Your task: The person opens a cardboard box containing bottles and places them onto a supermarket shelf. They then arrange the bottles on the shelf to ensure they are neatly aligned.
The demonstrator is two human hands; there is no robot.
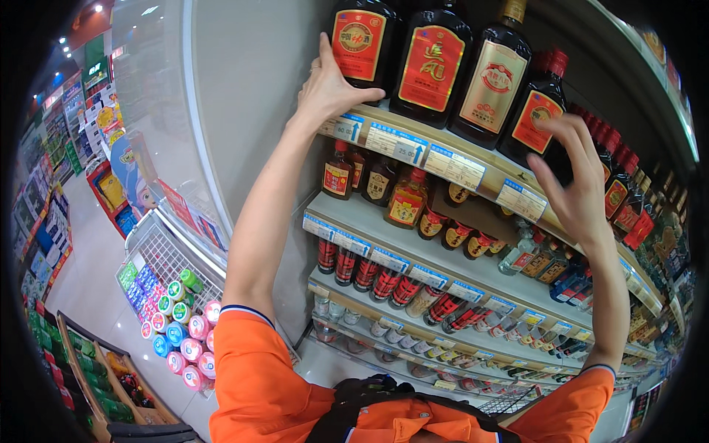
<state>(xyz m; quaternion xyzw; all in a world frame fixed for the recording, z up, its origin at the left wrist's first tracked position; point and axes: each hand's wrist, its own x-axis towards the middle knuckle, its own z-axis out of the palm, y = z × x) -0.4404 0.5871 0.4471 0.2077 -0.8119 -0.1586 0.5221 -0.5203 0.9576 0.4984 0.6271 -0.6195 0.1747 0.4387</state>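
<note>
My left hand (332,86) is at the left end of the upper shelf, thumb and fingers spread around the lower part of a dark glass liquor bottle with a red label (359,50); how firmly it grips cannot be told. My right hand (573,171) is raised with bent, parted fingers in front of a smaller dark bottle with a red cap and red label (534,119). Between the hands stand a large dark bottle with a red label (432,66) and a dark bottle with a gold label (493,83). All of these bottles look upright on the shelf.
Price tags line the upper shelf edge (399,145). Lower shelves hold small bottles (407,199) and red-and-black containers (365,274). More red-capped bottles (615,188) stand right. A grey side panel (249,83) borders the shelving; a wire display basket (183,249) with colourful tubs stands left.
</note>
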